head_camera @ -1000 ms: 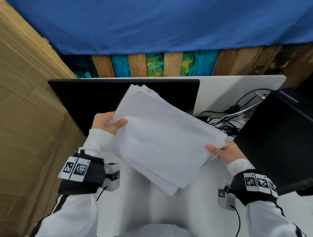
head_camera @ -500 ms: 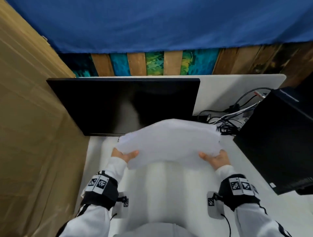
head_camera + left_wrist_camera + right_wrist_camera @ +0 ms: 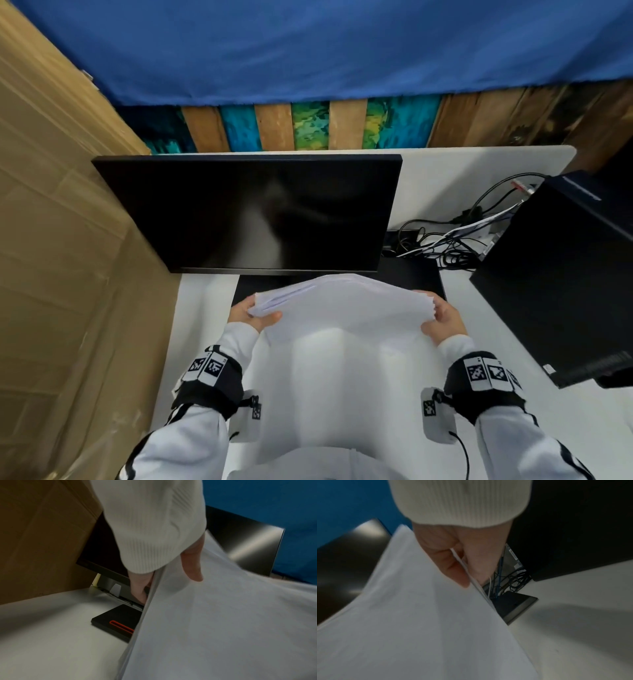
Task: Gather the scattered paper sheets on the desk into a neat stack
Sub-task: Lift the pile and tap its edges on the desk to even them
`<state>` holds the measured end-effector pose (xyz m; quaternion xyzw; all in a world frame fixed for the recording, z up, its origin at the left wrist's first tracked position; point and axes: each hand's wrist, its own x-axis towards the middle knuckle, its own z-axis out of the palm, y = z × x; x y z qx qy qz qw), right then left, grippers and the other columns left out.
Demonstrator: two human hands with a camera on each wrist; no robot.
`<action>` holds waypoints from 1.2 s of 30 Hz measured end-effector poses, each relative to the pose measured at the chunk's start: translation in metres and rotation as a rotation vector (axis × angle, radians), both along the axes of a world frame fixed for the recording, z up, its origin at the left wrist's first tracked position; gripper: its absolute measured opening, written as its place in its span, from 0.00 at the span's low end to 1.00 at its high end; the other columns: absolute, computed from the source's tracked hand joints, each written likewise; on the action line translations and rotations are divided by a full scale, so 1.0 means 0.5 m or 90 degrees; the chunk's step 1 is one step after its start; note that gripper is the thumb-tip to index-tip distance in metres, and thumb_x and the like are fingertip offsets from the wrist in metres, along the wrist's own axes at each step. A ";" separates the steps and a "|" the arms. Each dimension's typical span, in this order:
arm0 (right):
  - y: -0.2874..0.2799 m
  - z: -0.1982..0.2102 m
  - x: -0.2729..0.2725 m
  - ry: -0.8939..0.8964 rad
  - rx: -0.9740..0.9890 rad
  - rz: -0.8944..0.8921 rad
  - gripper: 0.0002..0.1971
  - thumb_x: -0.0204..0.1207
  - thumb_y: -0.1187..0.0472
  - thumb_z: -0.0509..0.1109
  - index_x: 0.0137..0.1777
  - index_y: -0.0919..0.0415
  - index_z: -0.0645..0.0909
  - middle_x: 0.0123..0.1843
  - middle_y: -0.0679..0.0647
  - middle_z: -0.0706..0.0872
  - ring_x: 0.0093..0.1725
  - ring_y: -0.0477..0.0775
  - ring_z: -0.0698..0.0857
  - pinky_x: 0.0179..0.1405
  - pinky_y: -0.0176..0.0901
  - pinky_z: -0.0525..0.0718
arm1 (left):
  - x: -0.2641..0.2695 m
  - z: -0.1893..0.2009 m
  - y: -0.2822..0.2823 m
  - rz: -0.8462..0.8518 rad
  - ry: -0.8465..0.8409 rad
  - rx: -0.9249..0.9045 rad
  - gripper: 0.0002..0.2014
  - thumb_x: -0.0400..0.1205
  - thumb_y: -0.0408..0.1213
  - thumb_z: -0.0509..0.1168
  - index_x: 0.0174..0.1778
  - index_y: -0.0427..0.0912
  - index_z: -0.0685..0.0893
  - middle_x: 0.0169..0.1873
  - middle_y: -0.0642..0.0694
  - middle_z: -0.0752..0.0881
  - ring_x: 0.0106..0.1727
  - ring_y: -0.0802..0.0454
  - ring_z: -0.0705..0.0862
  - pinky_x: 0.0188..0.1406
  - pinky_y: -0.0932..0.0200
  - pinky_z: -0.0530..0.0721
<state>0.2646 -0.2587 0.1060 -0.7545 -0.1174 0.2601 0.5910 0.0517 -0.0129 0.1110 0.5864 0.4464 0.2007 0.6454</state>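
Note:
A bundle of white paper sheets hangs between both hands, low over the white desk, in front of the monitor. My left hand grips the bundle's left edge, thumb on top and fingers underneath. My right hand grips the right edge the same way. The sheets bow upward in the middle and their far edges are fanned, not flush. In the left wrist view the paper fills the right side, with the thumb lying on it. In the right wrist view the thumb pinches the sheets.
A black monitor stands close behind the paper on a black base. A black computer tower stands at the right, with tangled cables behind it. Cardboard walls the left side.
The bundle was held high and tilted in front of the screen. Both hands have brought it down toward the desk and levelled it, moving to grip its left and right edges.

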 end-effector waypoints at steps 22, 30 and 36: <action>-0.004 -0.024 0.013 -0.005 -0.109 0.041 0.35 0.65 0.89 0.55 0.71 0.65 0.71 0.46 0.55 0.80 0.38 0.49 0.79 0.30 0.20 0.79 | 0.040 -0.034 0.035 -0.015 0.217 0.029 0.24 0.69 0.21 0.73 0.62 0.26 0.78 0.49 0.39 0.81 0.52 0.45 0.80 0.52 0.60 0.75; 0.019 -0.076 0.009 0.104 -0.213 -0.087 0.29 0.64 0.88 0.58 0.67 0.74 0.74 0.66 0.71 0.82 0.58 0.63 0.81 0.52 0.44 0.74 | 0.053 -0.032 0.022 0.013 0.297 0.029 0.28 0.72 0.17 0.63 0.69 0.33 0.75 0.54 0.40 0.82 0.53 0.46 0.81 0.52 0.60 0.77; 0.046 -0.034 0.018 0.071 -0.153 -0.160 0.25 0.70 0.82 0.61 0.69 0.74 0.72 0.50 0.64 0.83 0.44 0.60 0.79 0.37 0.31 0.80 | 0.077 -0.018 0.016 0.065 0.250 0.021 0.18 0.77 0.17 0.58 0.64 0.24 0.76 0.27 0.45 0.74 0.47 0.46 0.75 0.47 0.57 0.71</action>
